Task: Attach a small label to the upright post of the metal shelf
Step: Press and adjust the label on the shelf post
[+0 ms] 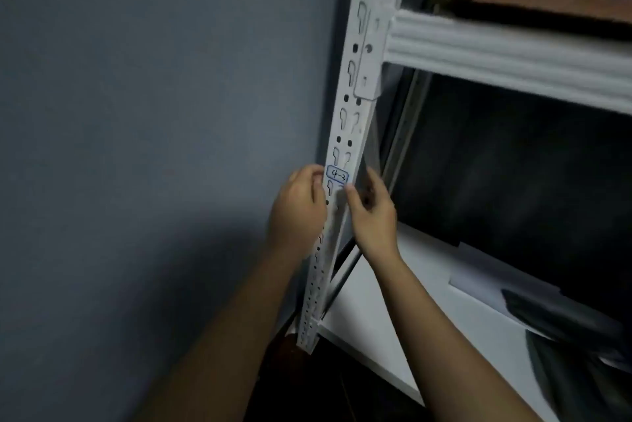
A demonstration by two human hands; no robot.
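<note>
Two bare forearms are seen nearest the camera, reaching up to the white perforated upright post [345,134] of the metal shelf. The left hand [298,208] is curled against the post's left edge, its fingertips just beside the label [338,176]; whether anything is pinched cannot be told. The right hand [372,213] is held at the post's right edge, its thumb laid just below the label, the fingers gone behind the post. One small label is counted, blue-bordered with handwriting, lying flat on the post face between the two hands and slightly above them. It is judged to be light, thin and limp, easily creased, best handled by its edges and pressed down from the middle outward. The post is judged stiff and smooth. One ribbed shelf beam [506,59] is seen above the right hand.
</note>
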